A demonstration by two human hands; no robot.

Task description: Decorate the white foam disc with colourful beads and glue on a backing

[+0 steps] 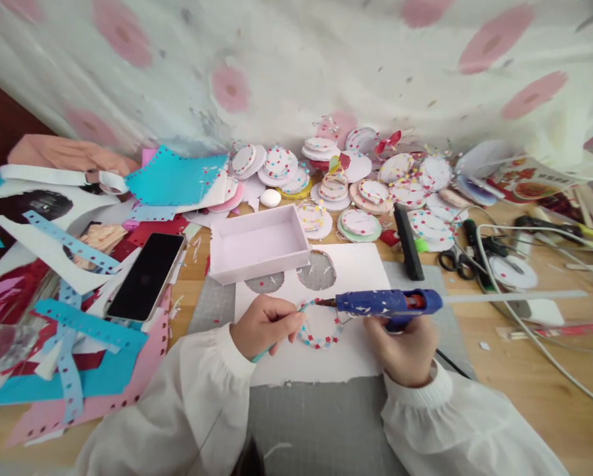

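Observation:
A blue hot glue gun (388, 303) is gripped in my right hand (408, 347), its nozzle pointing left and a long pale glue stick (514, 297) coming out of its back. The nozzle tip hovers over or touches the upper rim of a paper disc (320, 324) edged with red and blue dots or stars; I cannot tell which. My left hand (269, 327) is pinched at the disc's left edge, closed around a slim teal stick-like thing (262, 356) that shows below the palm. Beneath lies a white sheet (276, 367) with round holes cut out.
A pale box (259, 244) stands behind the sheet. Several decorated paper discs (360, 225) crowd the back. At left lie a phone (147, 276) and paper scraps (92, 324). Scissors (457, 263), a black stand-like piece (408, 241) and a white cable (504, 291) are at right.

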